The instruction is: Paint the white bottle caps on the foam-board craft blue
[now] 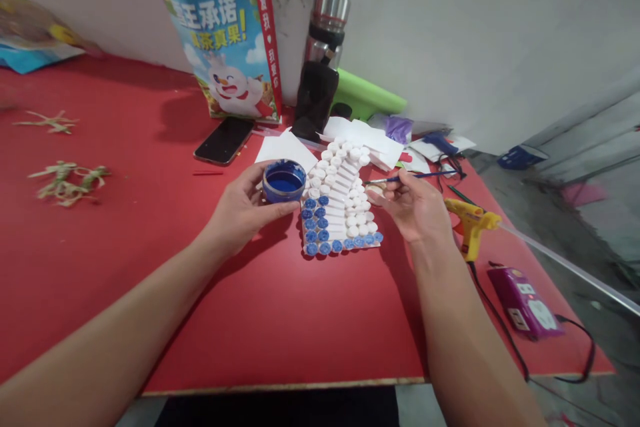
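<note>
My left hand (245, 207) grips a small round jar of blue paint (284, 181) beside the upper left of a craft piece. My right hand (417, 203) pinches a thin paintbrush (425, 175), its tip pointing left over the piece's right side. The craft piece (336, 220) lies on the red table, covered in round white discs with a stepped white strip up the middle. Discs along its left edge and bottom row are blue. A pale round object (375, 195) shows by my right fingers; whether they touch it, I cannot tell.
Behind stand a printed bag (235, 47) and a steel bottle (327, 27), with a dark phone (224, 141) in front. To the right lie a yellow glue gun (471, 223) and a purple box with cables (526, 303). Straw pieces (70, 183) lie left on the red table (280, 327).
</note>
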Demonstrator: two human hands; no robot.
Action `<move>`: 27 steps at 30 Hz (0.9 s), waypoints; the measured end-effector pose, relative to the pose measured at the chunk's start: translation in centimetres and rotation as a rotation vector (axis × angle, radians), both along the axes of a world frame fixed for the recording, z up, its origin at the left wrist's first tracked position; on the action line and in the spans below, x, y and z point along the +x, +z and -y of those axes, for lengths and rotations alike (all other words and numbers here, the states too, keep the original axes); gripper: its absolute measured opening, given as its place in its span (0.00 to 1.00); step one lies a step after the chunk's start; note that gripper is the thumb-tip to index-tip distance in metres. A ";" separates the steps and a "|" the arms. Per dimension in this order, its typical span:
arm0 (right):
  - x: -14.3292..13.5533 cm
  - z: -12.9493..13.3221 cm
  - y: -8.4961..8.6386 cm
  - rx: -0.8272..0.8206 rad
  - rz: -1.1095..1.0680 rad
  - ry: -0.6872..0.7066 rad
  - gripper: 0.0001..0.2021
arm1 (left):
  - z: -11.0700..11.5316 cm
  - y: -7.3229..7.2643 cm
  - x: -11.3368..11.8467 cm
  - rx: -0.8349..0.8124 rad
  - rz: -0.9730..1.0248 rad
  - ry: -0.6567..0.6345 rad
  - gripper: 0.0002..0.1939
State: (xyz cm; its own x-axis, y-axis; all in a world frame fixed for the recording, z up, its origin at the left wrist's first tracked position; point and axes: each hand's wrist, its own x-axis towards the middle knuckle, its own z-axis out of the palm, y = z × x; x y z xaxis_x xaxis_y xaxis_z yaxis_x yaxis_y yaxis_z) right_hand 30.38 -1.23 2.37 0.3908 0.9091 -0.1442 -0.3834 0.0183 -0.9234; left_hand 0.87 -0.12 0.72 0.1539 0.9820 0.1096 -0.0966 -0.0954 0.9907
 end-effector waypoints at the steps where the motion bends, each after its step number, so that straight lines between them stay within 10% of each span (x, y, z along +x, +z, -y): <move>1: 0.0 0.1 0.1 0.000 0.009 0.011 0.13 | 0.0 0.0 0.0 0.000 -0.004 -0.007 0.37; 27: 2.2 1.5 1.5 -0.200 0.039 0.148 0.24 | 0.6 -0.5 0.6 -0.106 0.066 -0.122 0.38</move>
State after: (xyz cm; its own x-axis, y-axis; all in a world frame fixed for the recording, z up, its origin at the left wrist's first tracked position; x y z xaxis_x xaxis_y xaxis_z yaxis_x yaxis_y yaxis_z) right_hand 32.59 -2.70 3.86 0.2643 0.9116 -0.3148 -0.3320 -0.2204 -0.9171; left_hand 1.43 -0.69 0.19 0.2688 0.9630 0.0206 -0.1667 0.0254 0.9857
